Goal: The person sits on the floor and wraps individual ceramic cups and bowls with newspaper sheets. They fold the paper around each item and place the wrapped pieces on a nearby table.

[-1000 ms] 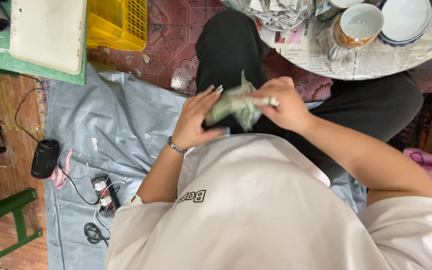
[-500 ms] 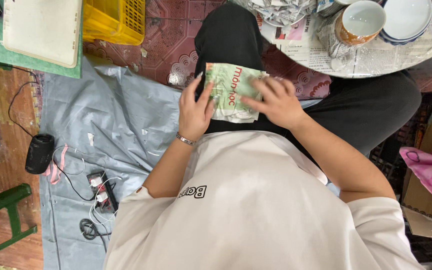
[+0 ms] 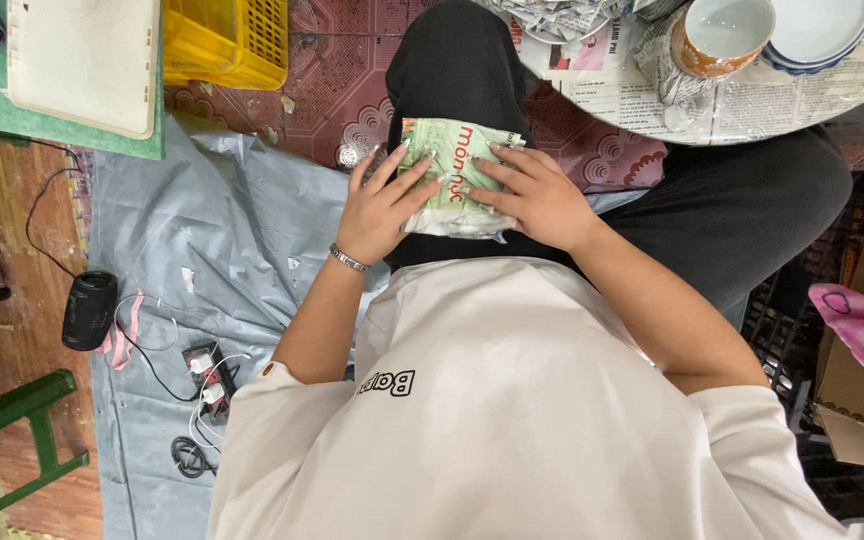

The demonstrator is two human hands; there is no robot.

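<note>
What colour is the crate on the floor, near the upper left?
The crate is bright yellow, with a slotted wall; the head view, the only one, shows it.

White short-sleeved t-shirt [image 3: 512, 400] with small black lettering on chest, black trousers [image 3: 712, 200], thin silver bracelet [image 3: 349, 259] on left wrist, long pale fingernails.

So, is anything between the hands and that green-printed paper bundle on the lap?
Nothing visible. The left hand and right hand both lie flat on the paper bundle, fingers spread, pressing it against the dark trouser leg.
</note>
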